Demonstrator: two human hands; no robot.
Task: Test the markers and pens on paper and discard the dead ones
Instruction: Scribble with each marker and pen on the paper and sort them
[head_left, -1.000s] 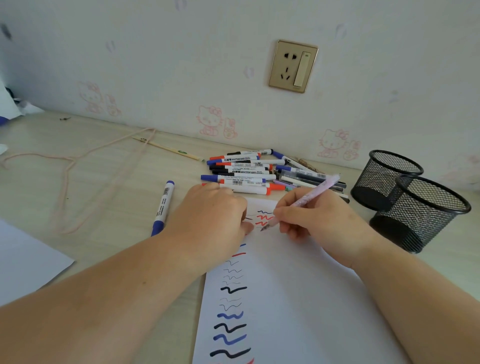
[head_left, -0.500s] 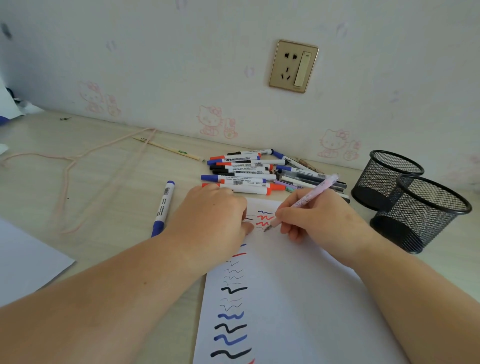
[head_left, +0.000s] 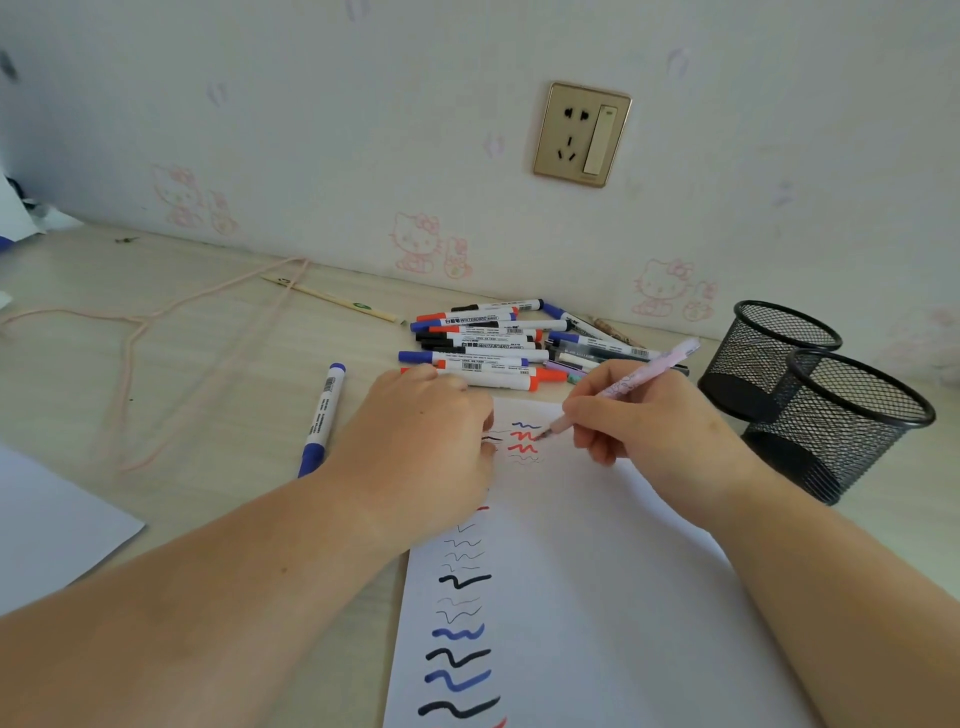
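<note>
A white sheet of paper (head_left: 597, 597) lies on the desk with black, blue and red test squiggles down its left side and near its top. My right hand (head_left: 649, 415) grips a pale pink pen (head_left: 636, 382), its tip touching the paper beside the red squiggles. My left hand (head_left: 421, 441) rests on the paper's upper left corner with its fingers curled, holding nothing. A pile of whiteboard markers and pens (head_left: 498, 345) lies just behind both hands. One blue-capped marker (head_left: 322, 418) lies apart, left of my left hand.
Two black mesh cups (head_left: 826, 410) stand at the right, one behind the other. A second white sheet (head_left: 47, 525) lies at the left edge. A pink cord (head_left: 156, 332) and a thin wooden stick (head_left: 332, 299) lie on the desk near the wall.
The pink pen's tip has shifted slightly to the right and up on the paper, next to the red squiggles. My left hand has stayed where it was.
</note>
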